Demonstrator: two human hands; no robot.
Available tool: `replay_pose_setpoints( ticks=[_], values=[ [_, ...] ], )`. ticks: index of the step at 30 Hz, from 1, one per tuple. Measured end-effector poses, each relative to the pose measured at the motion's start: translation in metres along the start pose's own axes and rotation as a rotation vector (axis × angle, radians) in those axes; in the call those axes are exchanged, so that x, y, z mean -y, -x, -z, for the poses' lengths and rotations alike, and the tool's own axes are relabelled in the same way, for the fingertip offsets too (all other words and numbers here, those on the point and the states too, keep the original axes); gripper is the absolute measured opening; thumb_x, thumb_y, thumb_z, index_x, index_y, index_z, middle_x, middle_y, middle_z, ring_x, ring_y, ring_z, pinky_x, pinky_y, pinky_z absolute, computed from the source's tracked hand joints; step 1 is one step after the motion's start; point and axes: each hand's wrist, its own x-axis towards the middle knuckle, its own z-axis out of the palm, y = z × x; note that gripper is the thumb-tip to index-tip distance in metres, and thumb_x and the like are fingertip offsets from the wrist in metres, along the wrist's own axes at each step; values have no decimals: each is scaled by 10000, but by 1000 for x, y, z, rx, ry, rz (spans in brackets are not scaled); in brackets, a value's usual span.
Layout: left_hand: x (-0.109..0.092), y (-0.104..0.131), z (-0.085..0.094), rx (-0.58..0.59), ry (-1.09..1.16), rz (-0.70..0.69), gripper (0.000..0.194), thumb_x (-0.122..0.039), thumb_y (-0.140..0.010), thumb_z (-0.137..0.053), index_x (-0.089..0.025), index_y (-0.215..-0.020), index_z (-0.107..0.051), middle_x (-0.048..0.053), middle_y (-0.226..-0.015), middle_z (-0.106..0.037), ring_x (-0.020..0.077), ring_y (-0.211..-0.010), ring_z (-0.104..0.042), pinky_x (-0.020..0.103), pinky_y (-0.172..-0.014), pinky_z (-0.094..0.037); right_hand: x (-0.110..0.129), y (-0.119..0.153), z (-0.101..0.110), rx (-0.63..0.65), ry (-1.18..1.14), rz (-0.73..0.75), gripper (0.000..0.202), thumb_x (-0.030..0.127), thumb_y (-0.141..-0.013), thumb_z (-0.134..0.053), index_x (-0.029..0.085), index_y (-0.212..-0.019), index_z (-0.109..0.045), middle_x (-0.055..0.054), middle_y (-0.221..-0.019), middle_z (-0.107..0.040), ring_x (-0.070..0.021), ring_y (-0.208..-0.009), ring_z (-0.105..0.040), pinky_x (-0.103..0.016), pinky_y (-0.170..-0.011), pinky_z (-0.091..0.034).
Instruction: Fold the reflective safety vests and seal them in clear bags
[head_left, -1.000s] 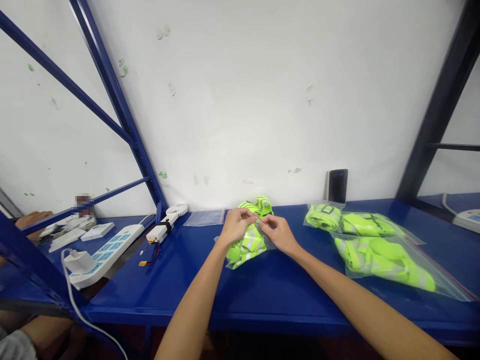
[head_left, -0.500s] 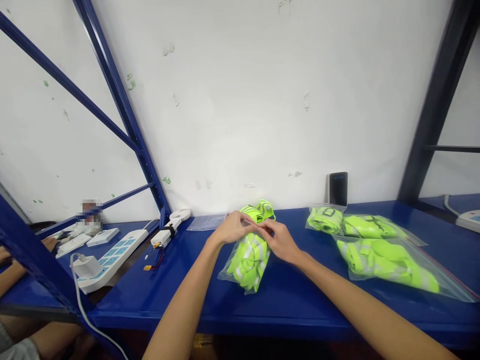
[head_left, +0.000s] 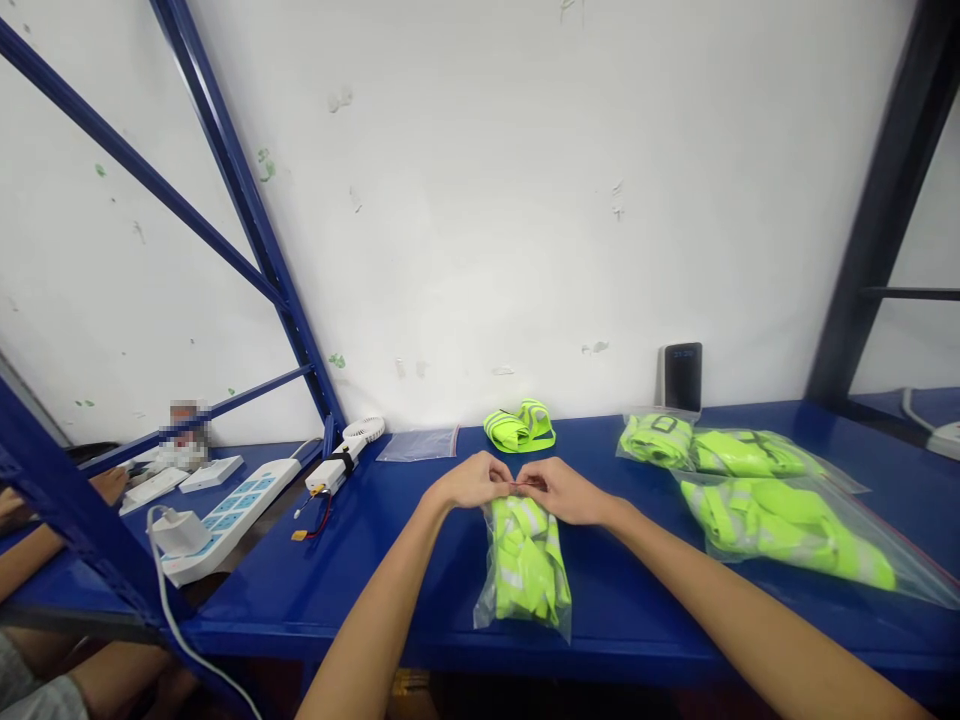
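Observation:
Both hands pinch the red-edged top of a clear zip bag (head_left: 486, 590) at the middle of the blue table. Inside it is a folded neon-yellow reflective strap or vest (head_left: 529, 570) with silver bands. My left hand (head_left: 478, 482) grips the left part of the bag's top edge, fingers closed. Close beside it, my right hand (head_left: 562, 490) is closed on the same edge further right. The bag hangs toward me below the fingers. Just behind the hands lies a loose rolled piece of the same neon-yellow reflective material (head_left: 519, 426).
Several bagged neon-yellow bundles (head_left: 787, 525) lie at the right, before a dark-screened device (head_left: 682, 376). A flat clear bag (head_left: 418, 444), small white fan (head_left: 363, 432) and power strip (head_left: 236, 515) are left. Beyond a blue post (head_left: 247, 220), another person's arm (head_left: 45, 545) shows.
My hands and the bag have come down toward me and slightly right. The loose yellow roll behind them is now uncovered. The fingers keep their pinch on the bag's edge.

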Motion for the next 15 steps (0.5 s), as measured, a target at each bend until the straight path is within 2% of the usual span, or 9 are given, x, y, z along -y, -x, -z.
replay_pose_setpoints(
  ticks=[3,6,12,15],
  values=[
    [11,-5,-13,-40,74,-55,234,-355,-755,-599,-129,-718,-648,-16,-622,-557,89,-574,-449,188,-529,-331,-11,1,2,14,43,-78,244,318,-840,-547,156,-754,-708,4,-597,-615,-115,-545,-485,-223,-523,-341],
    [18,-6,-20,-52,190,-43,227,-353,-766,-585,-130,-726,-605,-35,-591,-493,78,-544,-407,184,-513,-295,-18,2,5,13,-29,-124,229,321,-811,-575,146,-728,-699,-9,-623,-638,-125,-565,-520,-218,-526,-369],
    [17,-8,-15,126,175,21,254,-383,-763,-590,-133,-741,-632,-36,-593,-489,85,-554,-398,192,-521,-312,-14,2,2,29,-58,-39,195,278,-830,-546,148,-752,-669,-3,-679,-637,-128,-619,-526,-224,-595,-401],
    [16,-8,-20,41,148,-61,293,-417,-780,-587,-136,-701,-610,-26,-628,-495,93,-597,-410,192,-543,-331,-8,2,3,51,-24,-35,191,263,-846,-520,159,-753,-650,19,-648,-592,-114,-588,-470,-217,-577,-363]
  ],
)
